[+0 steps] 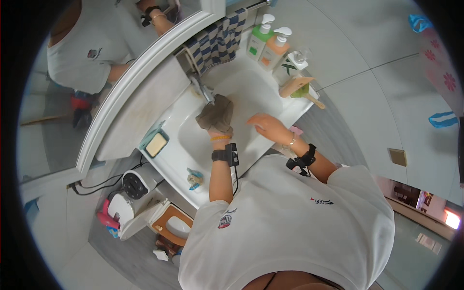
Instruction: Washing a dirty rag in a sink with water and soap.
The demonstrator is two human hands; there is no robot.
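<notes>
A grey-brown cloth (216, 113) covers most of my left hand (220, 132), which holds it against or just below the faucet (207, 93) over the sink. The fingers of that hand are hidden under the cloth. My right hand (268, 125) is over the front part of the white sink (251, 89), holding nothing, its fingers stretched out and slightly bent toward the basin. A gap separates it from the cloth.
Pump bottles, one green (260, 41) and one orange (274, 50), stand on the far right sink rim, near a green brush (302, 92). A soap dish with pale soap (156, 145) sits at left. A checkered towel (220, 43) hangs behind; a toilet (171, 222) stands lower left.
</notes>
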